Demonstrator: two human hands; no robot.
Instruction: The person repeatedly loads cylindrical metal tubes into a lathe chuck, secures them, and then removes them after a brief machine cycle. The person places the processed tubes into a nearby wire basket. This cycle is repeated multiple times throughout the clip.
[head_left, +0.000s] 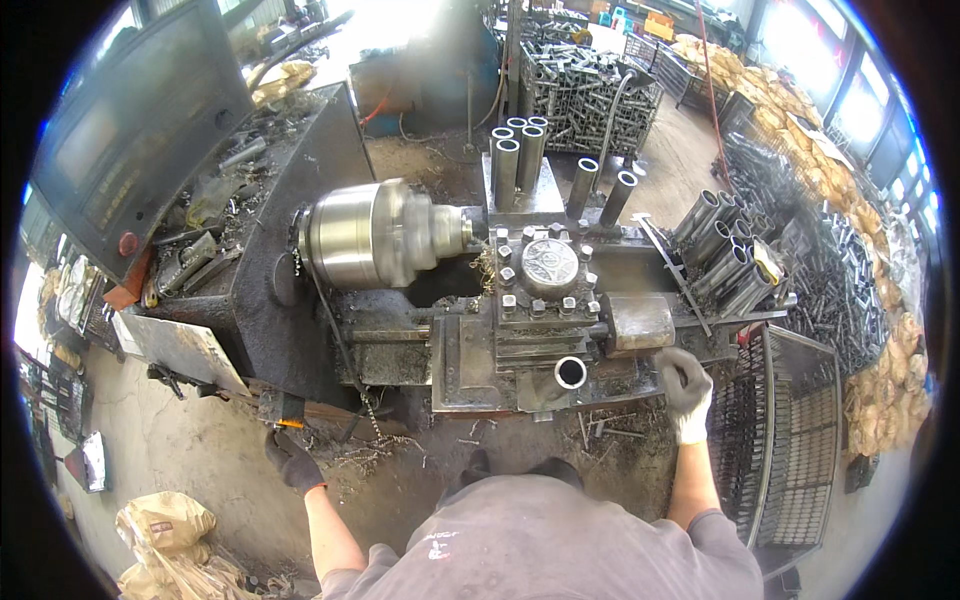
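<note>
The left hand (293,459), in a dark glove, is curled shut on a lever (283,424) low on the lathe's front. The right hand (686,392), in a pale glove, is fisted on a handle at the carriage (470,365). Between them stands a short steel tube (571,372). Beyond it the chuck (372,234) blurs; farther off stand more tubes (517,152).

Spinning lathe chuck (375,235) motion-blurred.

Daylight glare blown out far above both hands; chuck (375,235) blurred; edges bent and vignetted by fisheye; soft shadows below hands.
</note>
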